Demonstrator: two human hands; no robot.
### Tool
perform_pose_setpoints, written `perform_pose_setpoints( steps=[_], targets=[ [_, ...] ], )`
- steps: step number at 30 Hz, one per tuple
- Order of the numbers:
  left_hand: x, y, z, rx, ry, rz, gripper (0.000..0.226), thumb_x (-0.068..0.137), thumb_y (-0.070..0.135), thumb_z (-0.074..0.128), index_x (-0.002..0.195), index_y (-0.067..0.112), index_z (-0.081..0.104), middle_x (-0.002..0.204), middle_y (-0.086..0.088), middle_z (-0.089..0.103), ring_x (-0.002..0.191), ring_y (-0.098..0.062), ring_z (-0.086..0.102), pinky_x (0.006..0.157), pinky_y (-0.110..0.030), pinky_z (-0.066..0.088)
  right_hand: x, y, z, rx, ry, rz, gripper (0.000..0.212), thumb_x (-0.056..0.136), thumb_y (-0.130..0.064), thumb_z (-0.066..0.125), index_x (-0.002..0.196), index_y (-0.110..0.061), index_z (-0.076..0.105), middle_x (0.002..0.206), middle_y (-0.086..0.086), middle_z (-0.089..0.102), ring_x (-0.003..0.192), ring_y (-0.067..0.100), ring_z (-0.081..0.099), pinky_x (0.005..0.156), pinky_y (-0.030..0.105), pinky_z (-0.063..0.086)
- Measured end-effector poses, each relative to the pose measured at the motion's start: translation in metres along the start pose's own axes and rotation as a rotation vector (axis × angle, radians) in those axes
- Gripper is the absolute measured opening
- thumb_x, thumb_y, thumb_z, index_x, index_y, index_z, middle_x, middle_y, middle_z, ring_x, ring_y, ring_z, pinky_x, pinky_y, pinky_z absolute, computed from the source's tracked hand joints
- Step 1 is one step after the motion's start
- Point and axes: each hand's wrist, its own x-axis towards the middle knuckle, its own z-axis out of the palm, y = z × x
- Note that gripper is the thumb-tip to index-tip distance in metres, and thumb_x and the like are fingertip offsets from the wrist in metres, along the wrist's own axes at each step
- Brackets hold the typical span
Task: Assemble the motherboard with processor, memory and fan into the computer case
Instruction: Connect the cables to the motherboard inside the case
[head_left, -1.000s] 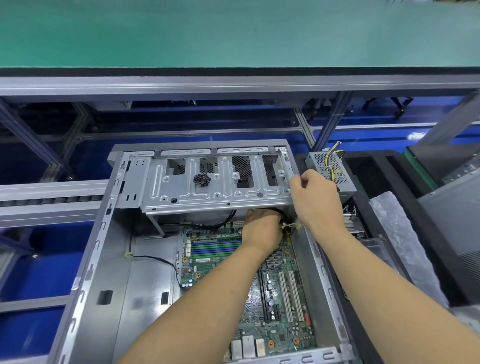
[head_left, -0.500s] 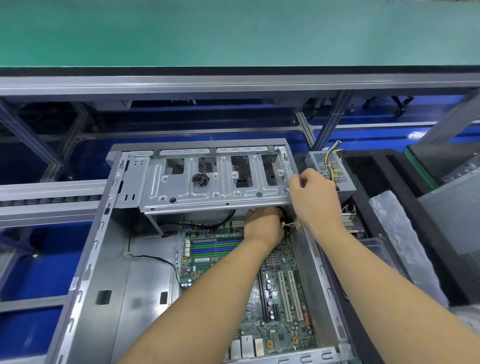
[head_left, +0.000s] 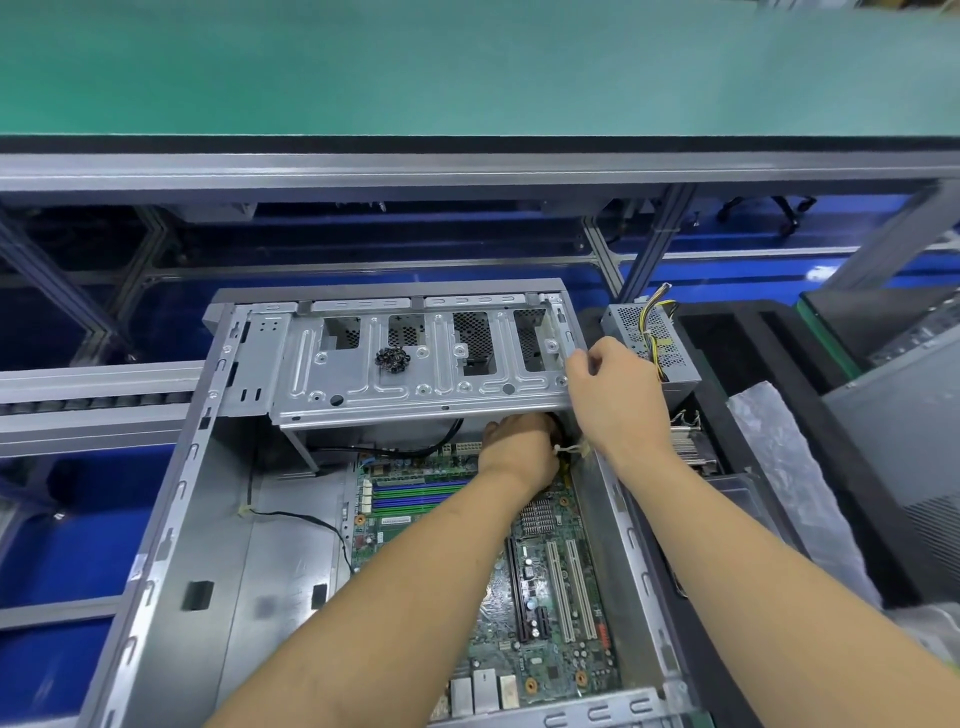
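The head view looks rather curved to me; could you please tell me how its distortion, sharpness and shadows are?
Head view: wide-angle distortion bows the conveyor rail and splays the computer case walls outward; the motherboard and drive cage are sharp, the edges softer; lighting is even, yet the cage shades the left hand, hiding its fingers, while the right hand is well lit.

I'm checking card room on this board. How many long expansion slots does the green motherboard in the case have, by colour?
White long plastic slots: 2
Black long plastic slot: 1
Total: 3
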Motion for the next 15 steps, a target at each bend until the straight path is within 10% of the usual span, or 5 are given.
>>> perform_pose_setpoints(
  steps=[15],
  targets=[
    [-0.034, -0.029, -0.028, 0.237, -0.047, 0.098, 0.030, 0.094, 0.022, 0.054, 0.124, 0.023, 0.058, 0.120, -0.007, 0.065, 0.109, -0.032, 0.060, 0.087, -0.039, 0.049, 0.001, 0.002, 0.001, -0.048, 0.003, 0.009, 0.031, 0.098, -0.037, 0.042, 0.079, -0.015, 0.053, 0.078, 0.005, 0.061, 0.073, 0.030, 0.058, 0.064, 0.036, 0.045]
  ],
)
